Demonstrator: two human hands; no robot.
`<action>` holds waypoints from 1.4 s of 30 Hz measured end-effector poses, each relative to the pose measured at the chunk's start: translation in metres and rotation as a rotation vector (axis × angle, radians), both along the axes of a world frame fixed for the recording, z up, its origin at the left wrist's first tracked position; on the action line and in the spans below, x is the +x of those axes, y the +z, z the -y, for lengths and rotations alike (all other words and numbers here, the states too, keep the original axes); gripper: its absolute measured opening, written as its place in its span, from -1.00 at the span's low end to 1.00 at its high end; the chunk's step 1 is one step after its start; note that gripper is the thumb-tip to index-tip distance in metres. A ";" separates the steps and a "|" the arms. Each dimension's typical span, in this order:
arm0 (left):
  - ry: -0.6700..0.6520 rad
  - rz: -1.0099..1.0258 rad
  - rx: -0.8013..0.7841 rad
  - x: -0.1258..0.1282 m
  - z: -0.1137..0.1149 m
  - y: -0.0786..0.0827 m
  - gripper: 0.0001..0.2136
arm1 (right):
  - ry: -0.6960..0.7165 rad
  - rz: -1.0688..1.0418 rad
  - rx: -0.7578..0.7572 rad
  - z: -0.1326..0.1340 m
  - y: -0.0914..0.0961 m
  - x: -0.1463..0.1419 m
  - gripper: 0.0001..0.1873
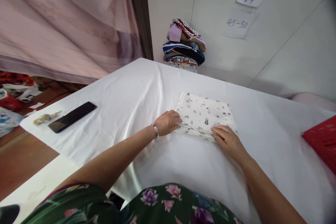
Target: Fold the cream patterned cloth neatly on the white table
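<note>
A white cloth point(203, 113) printed with small scattered motifs lies folded into a layered rectangle on the white-covered table. My left hand point(168, 122), with a silver bracelet at the wrist, has its fingers closed over the cloth's near left corner. At the near edge, towards the right, my right hand point(227, 140) grips the layers, fingers on top. Its thumb is by the lower layers. Several stacked folds show along the front edge between the two hands.
A black phone point(72, 117) and a small pale bundle point(47, 117) lie at the table's left end. Beyond the far edge stands a stack of folded clothes point(184, 45) against the wall. A red object point(322, 141) is at the right edge. A pink curtain point(70, 21) hangs at left.
</note>
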State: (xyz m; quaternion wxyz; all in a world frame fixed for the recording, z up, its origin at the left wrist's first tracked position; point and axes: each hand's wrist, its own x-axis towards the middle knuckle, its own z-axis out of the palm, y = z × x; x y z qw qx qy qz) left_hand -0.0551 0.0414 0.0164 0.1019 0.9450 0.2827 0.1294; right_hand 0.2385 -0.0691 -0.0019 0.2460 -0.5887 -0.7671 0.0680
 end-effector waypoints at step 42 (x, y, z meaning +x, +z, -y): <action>-0.005 -0.217 0.352 0.020 0.009 0.003 -0.86 | 0.142 0.203 0.163 -0.002 -0.003 0.001 -0.68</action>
